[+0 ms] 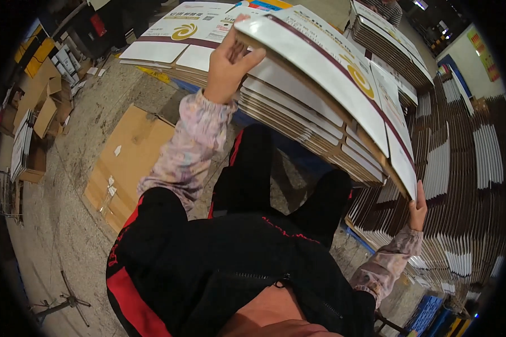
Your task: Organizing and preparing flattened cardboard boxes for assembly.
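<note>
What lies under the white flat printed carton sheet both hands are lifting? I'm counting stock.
Under the white flat printed carton sheet sits a stack of flattened cardboard cartons; only its layered edges show, its base hidden behind black trousers.

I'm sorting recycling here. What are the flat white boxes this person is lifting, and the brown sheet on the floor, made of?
Flattened white boxes: apparently corrugated cardboard, smooth printed white face, brown layered edges showing. Brown sheet on the floor: plain unprinted cardboard, matte, creased. Both hands, left hand and right hand, grip the top box.
</note>
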### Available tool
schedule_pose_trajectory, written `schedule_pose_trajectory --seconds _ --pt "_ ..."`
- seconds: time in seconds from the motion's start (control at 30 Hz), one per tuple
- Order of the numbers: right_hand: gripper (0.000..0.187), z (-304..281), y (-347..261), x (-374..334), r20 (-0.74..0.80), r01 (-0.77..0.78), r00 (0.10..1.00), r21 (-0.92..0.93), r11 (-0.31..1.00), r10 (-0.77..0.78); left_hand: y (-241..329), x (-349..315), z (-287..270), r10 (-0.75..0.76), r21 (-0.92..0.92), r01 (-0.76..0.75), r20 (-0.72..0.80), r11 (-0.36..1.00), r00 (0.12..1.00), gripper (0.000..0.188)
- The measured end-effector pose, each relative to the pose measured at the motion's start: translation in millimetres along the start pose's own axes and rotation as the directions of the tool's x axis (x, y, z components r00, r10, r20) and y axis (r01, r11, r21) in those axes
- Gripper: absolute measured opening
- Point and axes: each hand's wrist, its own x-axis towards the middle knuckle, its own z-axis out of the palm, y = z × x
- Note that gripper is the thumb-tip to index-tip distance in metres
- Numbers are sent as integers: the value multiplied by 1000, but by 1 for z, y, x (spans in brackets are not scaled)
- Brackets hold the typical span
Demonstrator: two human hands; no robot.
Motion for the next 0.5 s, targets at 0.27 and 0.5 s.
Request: schedule_pose_trajectory --seconds 0.27,0.5 --pt "69 9 -12 -11 -132 -93 989 -225 970 64 23 35 41 13 -1 -13 42 1000 999 69" --pt "62 19 8 -12 -180 -101 981 -156 983 72 22 51 68 8 42 -14 136 999 991 70"
